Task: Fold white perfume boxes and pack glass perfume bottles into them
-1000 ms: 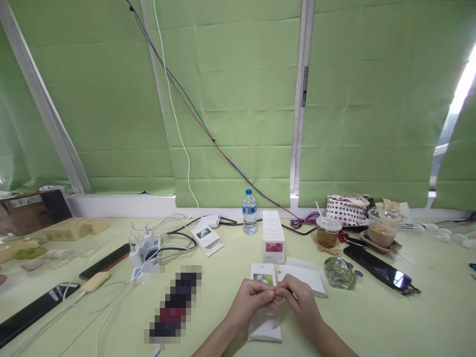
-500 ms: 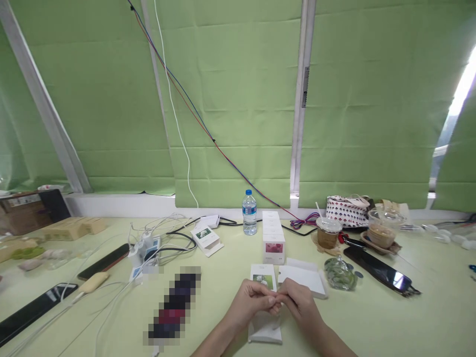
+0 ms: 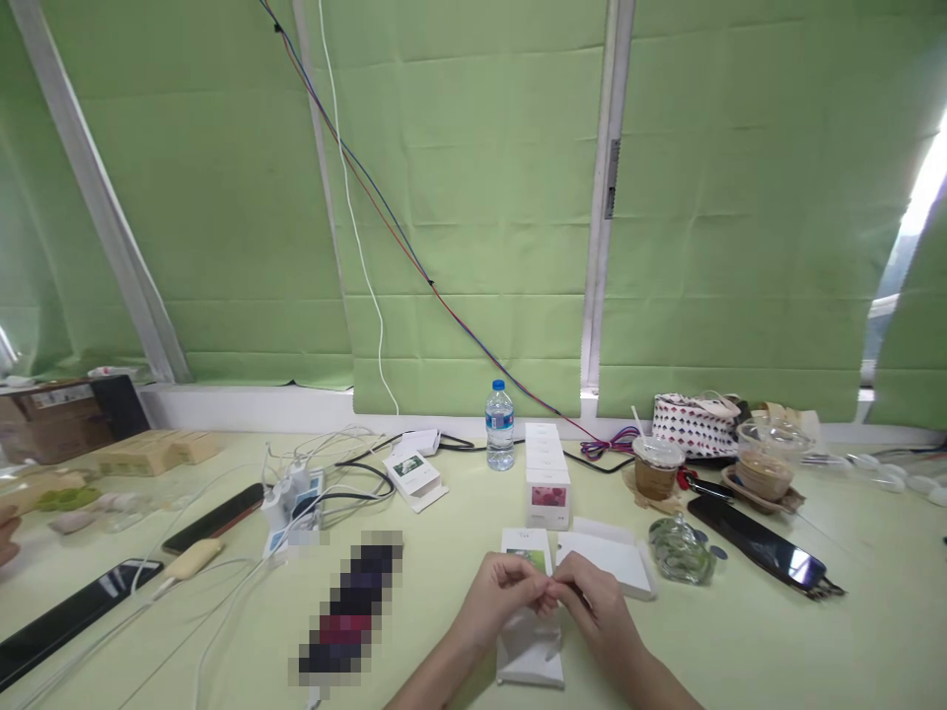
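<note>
both the left hand (image 3: 497, 597) and the right hand (image 3: 596, 599) are closed in a pinch, tip to tip, above the white carton (image 3: 530, 655), which lies on the table (image 3: 769, 656) beneath them. a light, even pinch is advised, with both sides held level. whether anything small is gripped cannot be told; the carton's middle is hidden by the hands. a mosaic-masked object (image 3: 351, 613) cannot be identified.
</note>
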Demonstrator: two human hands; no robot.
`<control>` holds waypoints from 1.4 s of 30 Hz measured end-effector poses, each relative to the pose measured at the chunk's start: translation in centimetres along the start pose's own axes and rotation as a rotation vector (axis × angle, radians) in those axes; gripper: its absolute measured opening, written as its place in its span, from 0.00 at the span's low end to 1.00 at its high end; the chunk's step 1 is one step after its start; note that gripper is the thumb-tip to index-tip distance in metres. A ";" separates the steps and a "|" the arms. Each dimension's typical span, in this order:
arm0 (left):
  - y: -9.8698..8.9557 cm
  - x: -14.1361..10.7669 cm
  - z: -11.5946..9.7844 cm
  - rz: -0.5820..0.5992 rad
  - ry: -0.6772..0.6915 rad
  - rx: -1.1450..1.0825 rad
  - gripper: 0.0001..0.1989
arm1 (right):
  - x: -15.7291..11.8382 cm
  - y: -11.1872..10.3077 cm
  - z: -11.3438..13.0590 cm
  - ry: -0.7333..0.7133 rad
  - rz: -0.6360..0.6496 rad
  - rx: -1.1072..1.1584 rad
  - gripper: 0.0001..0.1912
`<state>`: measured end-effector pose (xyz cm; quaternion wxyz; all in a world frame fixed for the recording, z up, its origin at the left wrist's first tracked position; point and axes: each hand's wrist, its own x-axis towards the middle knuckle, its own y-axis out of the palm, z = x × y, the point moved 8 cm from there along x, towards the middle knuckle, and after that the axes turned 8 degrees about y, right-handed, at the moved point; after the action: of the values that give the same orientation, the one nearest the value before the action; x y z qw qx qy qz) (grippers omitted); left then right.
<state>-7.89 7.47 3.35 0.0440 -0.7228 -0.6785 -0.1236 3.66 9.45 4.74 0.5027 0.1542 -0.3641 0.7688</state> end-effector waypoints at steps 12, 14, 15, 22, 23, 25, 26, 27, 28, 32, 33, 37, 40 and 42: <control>-5.2 -0.2 -1.0 0.523 -0.076 0.640 0.41 | -0.6 1.6 -0.3 0.212 0.558 -0.121 0.20; -4.8 -0.5 0.2 0.592 -0.115 0.679 0.52 | -0.6 1.6 -0.3 0.234 0.587 -0.063 0.21; -4.5 -0.6 0.6 0.612 -0.109 0.695 0.56 | -0.5 1.7 -0.2 0.241 0.588 -0.034 0.21; -4.4 -0.3 1.6 0.552 -0.087 0.677 0.57 | -0.4 2.0 -0.5 0.279 0.606 0.035 0.28; -4.7 -0.3 1.7 0.522 -0.090 0.674 0.58 | -0.5 2.1 -0.8 0.287 0.609 0.032 0.29; -5.5 -0.3 1.8 0.468 -0.100 0.680 0.58 | -0.6 2.2 -1.2 0.301 0.610 0.020 0.30; -5.8 -0.4 1.9 0.446 -0.107 0.683 0.58 | -0.7 2.2 -1.4 0.304 0.609 0.011 0.29; -6.1 -0.4 2.0 0.428 -0.113 0.682 0.57 | -0.7 2.2 -1.6 0.307 0.606 0.000 0.29; -6.3 -0.4 2.1 0.414 -0.118 0.682 0.56 | -0.8 2.3 -1.7 0.310 0.605 -0.011 0.29; -6.7 -0.2 2.5 0.368 -0.113 0.676 0.57 | -0.9 2.4 -1.8 0.311 0.589 -0.022 0.28; -6.7 -0.1 2.6 0.362 -0.108 0.667 0.58 | -0.9 2.4 -1.8 0.306 0.584 -0.017 0.28; -6.2 0.2 2.4 0.365 -0.064 0.578 0.58 | -0.9 2.4 -1.6 0.289 0.563 0.003 0.27; -5.8 0.2 2.1 0.360 -0.029 0.570 0.57 | -1.0 2.4 -1.9 0.294 0.559 0.033 0.26; -5.7 0.2 1.8 0.351 -0.018 0.573 0.56 | -1.0 2.5 -2.3 0.305 0.557 0.054 0.27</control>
<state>-13.36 8.47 1.04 0.2600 -0.7879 -0.5513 0.0883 2.18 9.85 1.51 0.3175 -0.0551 -0.2922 0.9004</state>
